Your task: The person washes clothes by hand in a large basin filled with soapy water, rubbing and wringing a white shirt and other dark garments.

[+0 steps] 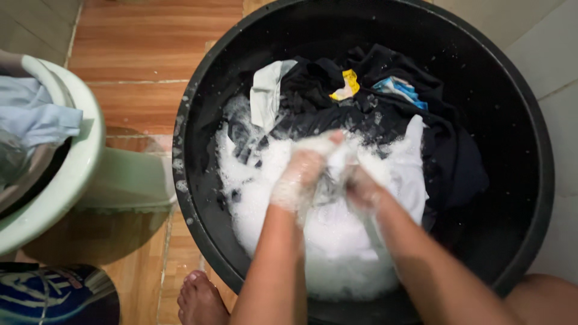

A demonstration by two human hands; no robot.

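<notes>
Black round plastic wash basin (518,108), set on a floor of orange-brown tiles (138,54), seen from above. Contents: white soap suds (337,241) filling the near-left part; a heap of dark, mostly black garments (385,108) piled at the far side, bearing a yellow label (346,84), a blue-and-white label (400,89) and a pale grey fabric piece (268,90) at the heap's left edge; one white garment (409,174), wet and sudsy, lying over the middle of the basin against the dark heap. Left hand (301,171): coated in foam, grip closed around a bunched fold of the white garment. Right hand (360,186): just beside the left, touching it, grip likewise closed on the same bunched cloth; fingers partly hidden by suds and blur. Both forearms reach in from the near rim. Adjacent items: a pale green plastic vessel (90,174) to the left of the basin, holding light blue cloth (36,117); a dark blue printed object (54,295) at the lower-left corner, kind not discernible; the person's bare foot (201,298) on the tiles just beside the basin's near rim.
</notes>
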